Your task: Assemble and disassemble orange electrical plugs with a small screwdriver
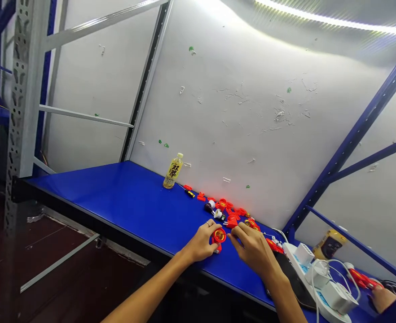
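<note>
Near the front edge of the blue table, my left hand [203, 241] is closed around a red lamp socket [219, 236]. Its round opening, lined with brass-coloured metal, faces up towards me. Just to the right of the socket is my right hand [250, 246], with thumb and fingers drawn together. Whatever lies between those fingertips, if anything, is too small to make out. A red part with prongs [231, 221] lies right behind my right hand. Further back are more red sockets [222, 204] and a white socket piece [219, 214].
Along the wall stand a yellow drink bottle [173, 171] and a yellow-black screwdriver [189, 193]. On the right are a dark flat device [294, 280] and a white power strip [329, 305] with several chargers and cables. Another person's hand [384, 299] shows at the lower right, beyond a blue post.
</note>
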Demonstrator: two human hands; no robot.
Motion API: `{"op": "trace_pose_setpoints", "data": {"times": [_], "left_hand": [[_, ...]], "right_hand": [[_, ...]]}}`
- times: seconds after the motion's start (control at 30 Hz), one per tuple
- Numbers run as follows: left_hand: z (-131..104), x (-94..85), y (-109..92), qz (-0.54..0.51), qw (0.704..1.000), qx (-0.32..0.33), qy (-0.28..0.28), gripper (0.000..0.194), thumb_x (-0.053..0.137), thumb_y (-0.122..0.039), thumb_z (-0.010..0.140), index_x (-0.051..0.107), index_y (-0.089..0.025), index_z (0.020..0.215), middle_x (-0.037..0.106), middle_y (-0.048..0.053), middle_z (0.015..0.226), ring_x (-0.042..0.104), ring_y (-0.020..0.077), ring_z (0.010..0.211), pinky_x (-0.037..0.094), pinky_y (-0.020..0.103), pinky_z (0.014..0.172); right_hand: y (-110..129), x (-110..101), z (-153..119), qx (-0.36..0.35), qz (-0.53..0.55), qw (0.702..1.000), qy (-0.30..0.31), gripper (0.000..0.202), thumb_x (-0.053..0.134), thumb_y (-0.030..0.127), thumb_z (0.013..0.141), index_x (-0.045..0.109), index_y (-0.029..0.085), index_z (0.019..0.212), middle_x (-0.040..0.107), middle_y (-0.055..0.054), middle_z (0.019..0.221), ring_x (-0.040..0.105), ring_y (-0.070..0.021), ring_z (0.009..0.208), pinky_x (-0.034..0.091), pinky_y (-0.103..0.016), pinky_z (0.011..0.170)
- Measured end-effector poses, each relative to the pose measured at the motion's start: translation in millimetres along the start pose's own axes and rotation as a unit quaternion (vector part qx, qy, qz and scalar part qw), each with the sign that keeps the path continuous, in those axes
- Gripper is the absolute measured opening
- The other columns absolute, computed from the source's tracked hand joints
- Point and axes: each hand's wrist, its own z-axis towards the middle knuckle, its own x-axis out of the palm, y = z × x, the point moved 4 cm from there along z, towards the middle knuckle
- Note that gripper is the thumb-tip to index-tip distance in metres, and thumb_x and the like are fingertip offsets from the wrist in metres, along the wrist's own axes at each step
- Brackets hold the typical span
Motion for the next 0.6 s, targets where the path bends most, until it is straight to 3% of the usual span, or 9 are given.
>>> {"op": "trace_pose_setpoints", "data": {"times": [0.6], "left_hand": [[1, -1.3, -3, 0.003, 1.000, -0.009, 0.004, 0.049, 0.065, -0.009, 0.069, 0.062, -0.018, 0.117, 0.059, 0.005, 0.105, 0.058, 0.0198, 0.096, 0.049, 0.033, 0.091]], "right_hand": [[-1, 7, -18, 0.024, 0.013, 0.999, -0.028, 0.020, 0.047, 0.020, 0.098, 0.055, 0.021, 0.080, 0.055, -0.001, 0.072, 0.050, -0.0114, 0.057, 0.040, -0.025, 0.055]]}}
